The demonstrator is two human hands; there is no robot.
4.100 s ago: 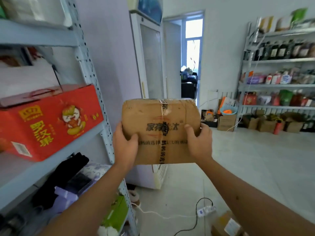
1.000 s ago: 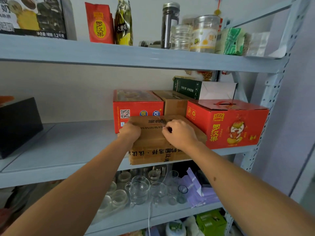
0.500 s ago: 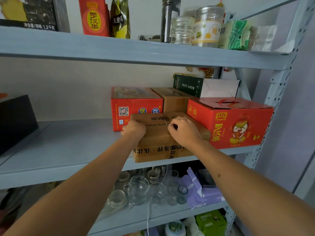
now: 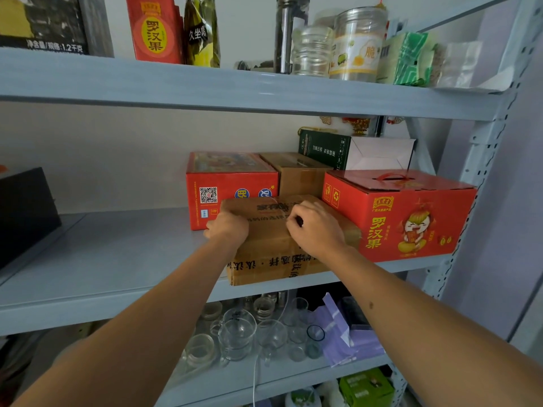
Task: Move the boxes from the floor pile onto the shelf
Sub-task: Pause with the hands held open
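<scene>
At the far left of the frame a black box (image 4: 25,212) is sitting on the grey middle shelf (image 4: 102,259), well apart from everything else. Moving right, the left hand (image 4: 227,229) is resting on the upper left edge of the brown cardboard box (image 4: 270,259), its fingers curling over the far side so that it is gripping the carton. The brown cardboard box is lying on the middle shelf near the centre of the frame, its front face just overhanging the shelf's front lip. Behind it a red box with a QR code (image 4: 226,183) and a plain carton (image 4: 299,174) are standing side by side. The right hand (image 4: 316,227) is lying on top of the brown cardboard box with its fingers bent, thumb and forefinger pinching at the tape on the lid. Touching the box's right side, a red gift box with a handle (image 4: 405,212) is filling the right end of the shelf. At the lower centre, glass cups (image 4: 238,333) are crowding the shelf below.
</scene>
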